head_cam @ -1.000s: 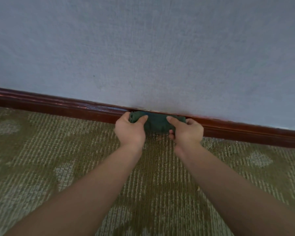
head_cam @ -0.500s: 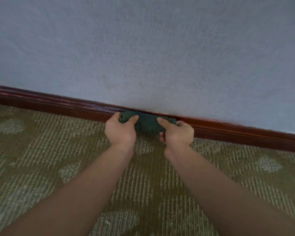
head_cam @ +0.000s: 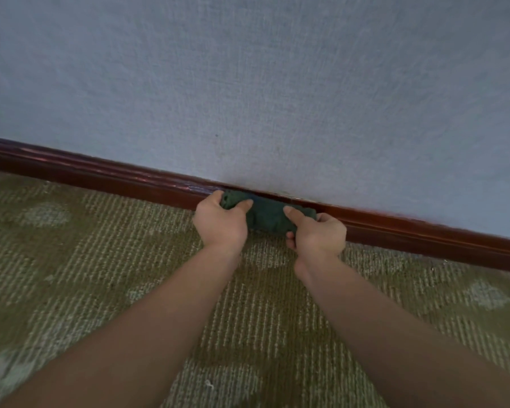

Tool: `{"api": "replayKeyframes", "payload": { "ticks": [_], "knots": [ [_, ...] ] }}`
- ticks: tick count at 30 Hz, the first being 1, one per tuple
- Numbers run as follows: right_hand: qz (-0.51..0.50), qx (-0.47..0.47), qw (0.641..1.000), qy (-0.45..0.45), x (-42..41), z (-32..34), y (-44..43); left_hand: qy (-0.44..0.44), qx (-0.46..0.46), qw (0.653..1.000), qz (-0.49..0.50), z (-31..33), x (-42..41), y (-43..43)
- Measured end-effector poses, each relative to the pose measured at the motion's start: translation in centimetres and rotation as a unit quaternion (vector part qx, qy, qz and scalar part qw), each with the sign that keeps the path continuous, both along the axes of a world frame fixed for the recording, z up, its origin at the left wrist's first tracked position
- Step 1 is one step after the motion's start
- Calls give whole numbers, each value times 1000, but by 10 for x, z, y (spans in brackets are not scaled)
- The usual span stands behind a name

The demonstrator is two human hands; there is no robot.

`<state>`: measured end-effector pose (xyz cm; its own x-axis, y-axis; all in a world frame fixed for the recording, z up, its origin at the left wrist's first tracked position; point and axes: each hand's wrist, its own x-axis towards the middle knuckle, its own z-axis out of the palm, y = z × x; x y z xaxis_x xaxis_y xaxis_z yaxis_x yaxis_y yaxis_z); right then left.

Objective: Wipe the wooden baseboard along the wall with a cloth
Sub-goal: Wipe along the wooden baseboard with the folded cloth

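Head view, cloth position: the dark green rolled terry cloth (head_cam: 267,214) is lying pressed against the face of the glossy red-brown wooden baseboard (head_cam: 100,175), just above the olive patterned carpet (head_cam: 100,275) and under the pale blue-grey textured wall (head_cam: 248,83)
Head view, left hand: the left hand (head_cam: 221,225) is gripping the cloth's left end, with the thumb lying over the front and the fingers curling behind it, out of sight
Head view, right hand: the right hand (head_cam: 318,235) is pinching the right end, with the thumb stretching along the front and the fingers curling under the roll
Risk, roll: if the two hands are sliding at unequal pace, the roll is likely to be loosening, and a slack middle would be skipping part of the board
Risk, upper moulding: the cloth seems to be covering the flat face more than the top ledge, so dust there may be going unwiped
Risk, carpet: whether the cloth's lower edge is touching the pile cannot be told; dragging there would be picking up fibres and smearing them onto the wood
Long axis: the roll is running parallel to the baseboard, slanting from upper left to lower right in the view
Pointing: the left end is facing the long bare stretch of board, the right end the shorter stretch
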<state>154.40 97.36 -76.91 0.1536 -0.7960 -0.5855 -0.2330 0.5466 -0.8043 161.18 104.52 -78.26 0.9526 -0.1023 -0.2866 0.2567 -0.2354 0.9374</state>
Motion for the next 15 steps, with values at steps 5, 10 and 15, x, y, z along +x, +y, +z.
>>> {"api": "replayKeyframes", "payload": {
  "ticks": [5, 10, 15],
  "knots": [
    [-6, -11, 1000, -23, -7, 7, -6, -61, -11, 998, -26, 2, -9, -1],
    [2, -10, 1000, 1, -3, 5, -6, -37, -14, 998, -41, -1, 1, 1],
    [3, 2, 1000, 4, 2, -1, -1, -31, -19, 998, -47, -8, 5, 8]
  ]
}}
